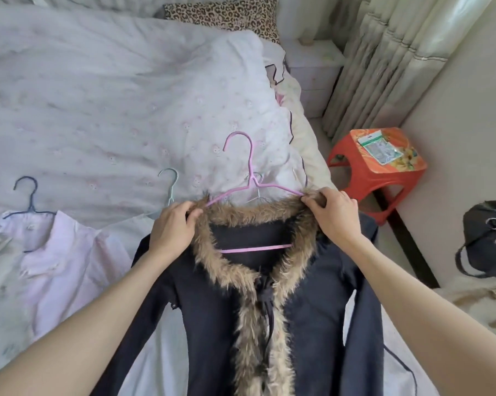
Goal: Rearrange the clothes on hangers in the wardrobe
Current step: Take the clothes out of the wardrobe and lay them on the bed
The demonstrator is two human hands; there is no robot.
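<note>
A dark navy coat [212,310] with a brown fur collar [249,215] lies flat on the bed, front up. A pink hanger [251,164] sits inside its neck, hook pointing away from me, its lower bar visible across the opening. My left hand [174,230] pinches the left end of the fur collar. My right hand [331,214] pinches the right end, by the hanger's shoulder. To the left lies a pale pink garment [67,264] on a dark blue hanger [29,195]. A light blue hanger [169,184] pokes out behind my left hand.
A white quilt [112,95] covers the bed, with a leopard-print pillow [224,15] at the head. A red plastic stool [378,170] carrying a small packet stands right of the bed. A black bag [486,238] lies on the floor by the wall. Curtains hang at the upper right.
</note>
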